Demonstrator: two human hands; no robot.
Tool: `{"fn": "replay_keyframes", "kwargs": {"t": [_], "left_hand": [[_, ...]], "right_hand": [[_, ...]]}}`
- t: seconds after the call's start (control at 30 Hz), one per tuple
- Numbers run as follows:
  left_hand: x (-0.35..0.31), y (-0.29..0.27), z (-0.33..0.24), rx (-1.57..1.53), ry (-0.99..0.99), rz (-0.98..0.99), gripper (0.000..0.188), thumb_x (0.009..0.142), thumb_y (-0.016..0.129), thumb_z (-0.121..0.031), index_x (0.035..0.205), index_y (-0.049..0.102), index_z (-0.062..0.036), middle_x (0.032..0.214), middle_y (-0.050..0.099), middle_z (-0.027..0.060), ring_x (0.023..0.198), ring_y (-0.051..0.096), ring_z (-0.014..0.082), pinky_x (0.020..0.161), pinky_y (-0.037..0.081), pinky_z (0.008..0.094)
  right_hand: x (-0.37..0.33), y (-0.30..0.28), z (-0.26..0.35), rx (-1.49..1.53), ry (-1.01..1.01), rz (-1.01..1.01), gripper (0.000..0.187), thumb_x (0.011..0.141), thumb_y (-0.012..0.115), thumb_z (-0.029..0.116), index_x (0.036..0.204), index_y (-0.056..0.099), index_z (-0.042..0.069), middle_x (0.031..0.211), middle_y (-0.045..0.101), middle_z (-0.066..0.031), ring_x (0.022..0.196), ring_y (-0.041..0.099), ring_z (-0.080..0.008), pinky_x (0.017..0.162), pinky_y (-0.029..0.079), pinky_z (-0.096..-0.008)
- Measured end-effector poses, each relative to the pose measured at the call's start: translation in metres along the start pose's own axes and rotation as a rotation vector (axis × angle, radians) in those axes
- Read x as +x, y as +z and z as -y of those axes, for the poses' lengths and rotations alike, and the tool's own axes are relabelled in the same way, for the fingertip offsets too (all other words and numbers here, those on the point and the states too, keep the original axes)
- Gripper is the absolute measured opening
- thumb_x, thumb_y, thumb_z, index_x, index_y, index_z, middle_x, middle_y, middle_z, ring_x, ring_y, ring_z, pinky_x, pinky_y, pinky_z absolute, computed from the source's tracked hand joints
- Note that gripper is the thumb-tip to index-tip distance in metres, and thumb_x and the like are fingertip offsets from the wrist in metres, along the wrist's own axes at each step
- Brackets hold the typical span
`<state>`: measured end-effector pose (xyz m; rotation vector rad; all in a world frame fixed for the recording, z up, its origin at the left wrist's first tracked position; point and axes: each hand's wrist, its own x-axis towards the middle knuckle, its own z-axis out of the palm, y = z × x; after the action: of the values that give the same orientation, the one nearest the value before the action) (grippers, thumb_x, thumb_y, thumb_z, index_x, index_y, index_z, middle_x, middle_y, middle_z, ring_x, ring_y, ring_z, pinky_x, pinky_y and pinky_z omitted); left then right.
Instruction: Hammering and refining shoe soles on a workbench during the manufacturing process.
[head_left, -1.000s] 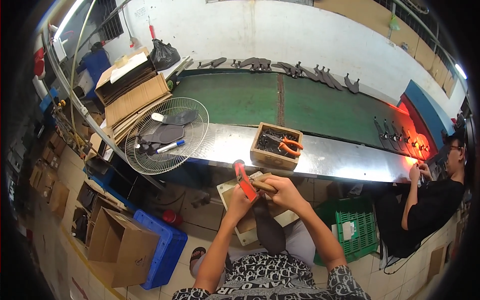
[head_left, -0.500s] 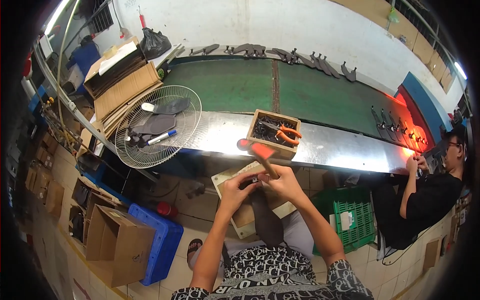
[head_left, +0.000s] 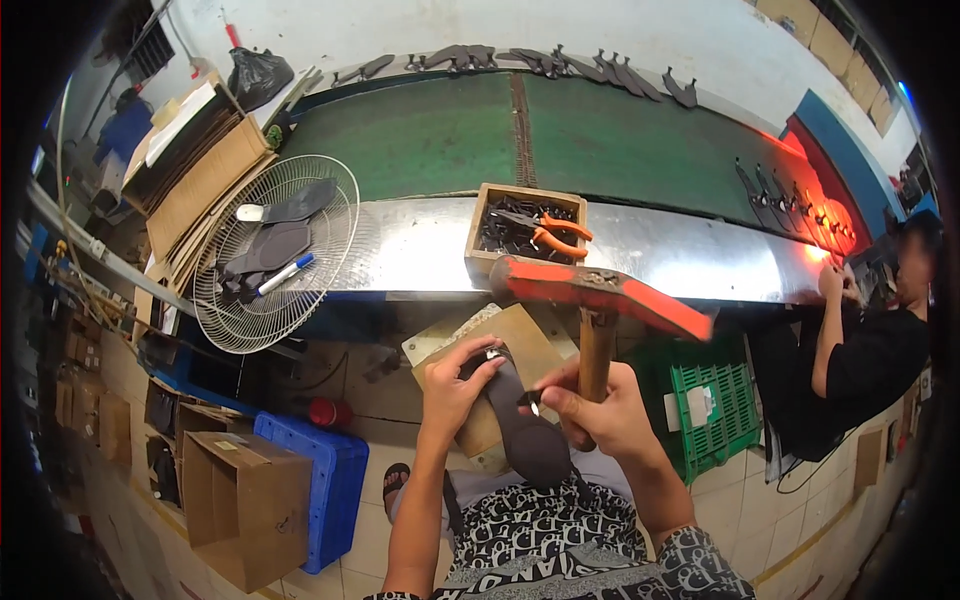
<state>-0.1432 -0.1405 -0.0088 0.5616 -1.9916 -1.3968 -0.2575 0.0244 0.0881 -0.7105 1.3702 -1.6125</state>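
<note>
My left hand (head_left: pixel 452 385) grips a dark grey insole (head_left: pixel 538 448) at its far end, thumb and fingers closed on it. The insole slants toward my lap, over a tan block (head_left: pixel 432 345) with metal plates. My right hand (head_left: pixel 615 410) is closed round the wooden handle of a hammer (head_left: pixel 594 350), whose orange-red head points up. Between that thumb and fingertips sits a small black piece (head_left: pixel 528 400) with a shiny metal tip, just right of the insole. It is too small to name.
A wooden box (head_left: pixel 478 266) of small black parts, with orange-handled pliers (head_left: pixel 558 238) on top, stands on the metal ledge ahead. Left of it lies a wire basket (head_left: pixel 345 225) holding insoles and a marker. A green conveyor (head_left: pixel 400 150) runs behind; a co-worker (head_left: pixel 880 350) sits right.
My right hand has moved right and back, away from the insole's far end, with the small black piece in its fingertips. The hammer head has risen closer to view. My left hand stays on the insole.
</note>
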Motion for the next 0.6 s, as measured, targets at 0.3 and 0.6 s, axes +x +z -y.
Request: {"fn": "replay_keyframes", "kwargs": {"t": [0.3, 0.6], "left_hand": [[-0.001, 0.0, 0.0, 0.064, 0.003, -0.03, 0.025, 0.082, 0.072, -0.004, 0.106, 0.068, 0.0005, 0.103, 0.072, 0.0116, 0.094, 0.07, 0.0166, 0.082, 0.054, 0.0277], [-0.002, 0.0, 0.001, 0.084, 0.05, -0.095, 0.025, 0.079, 0.076, -0.007, 0.102, 0.069, -0.0006, 0.088, 0.072, 0.0097, 0.077, 0.068, 0.0141, 0.07, 0.052, 0.0276]], "right_hand": [[-0.002, 0.006, 0.007, -0.175, -0.212, 0.025, 0.016, 0.079, 0.074, -0.002, 0.094, 0.068, -0.002, 0.096, 0.069, -0.0111, 0.088, 0.066, -0.0155, 0.073, 0.054, -0.0248], [0.079, -0.012, -0.04, -0.649, -0.45, 0.087, 0.018, 0.081, 0.071, 0.007, 0.095, 0.063, -0.003, 0.08, 0.06, -0.0154, 0.066, 0.057, -0.026, 0.063, 0.045, -0.0333]]}}
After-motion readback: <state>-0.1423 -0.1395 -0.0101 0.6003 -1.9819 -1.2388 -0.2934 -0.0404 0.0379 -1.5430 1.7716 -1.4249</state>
